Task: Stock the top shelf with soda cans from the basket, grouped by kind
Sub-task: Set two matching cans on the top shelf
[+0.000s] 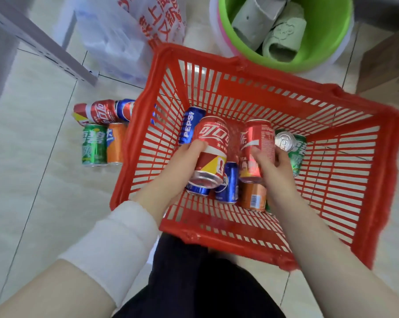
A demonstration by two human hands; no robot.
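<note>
Red plastic lattice walls us in: the basket (pixel 132 134) sits on the tiled floor (pixel 45 191), and both our hands are down inside it, a little apart. Our left hand (pixel 180 164) is wrapped around a red cola can (pixel 211 143), which is lifted and tilted with its base toward us. Our right hand (pixel 274 166) is clamped on a second red cola can (pixel 256 138) just beside the first. Just beyond the left hand, a Pepsi can (pixel 190 125) leans near the basket's left wall. Beneath and between the hands, blue cans (pixel 228 182) and an orange can (pixel 253 196) lie packed close together. Right of the right hand, a green can (pixel 298 154) tilts its silver top toward us, close against the fingers. From there the basket bottom is bare lattice out to the right rim, so the open room lies on that side. Left of the left hand, outside the rim, four cans crowd the floor against the basket. A loose red can (pixel 102 111) and a loose blue can (pixel 125 109) lie farther off, and a loose green can (pixel 94 144) and a loose orange can (pixel 115 143) are nearer us. Beyond the far rim stands a green bucket (pixel 331 31) holding slippers (pixel 281 35). A printed plastic bag (pixel 116 37) and a grey metal upright (pixel 45 42) are off to its left, and a cardboard box (pixel 386 65) stands beyond the right hand.
</note>
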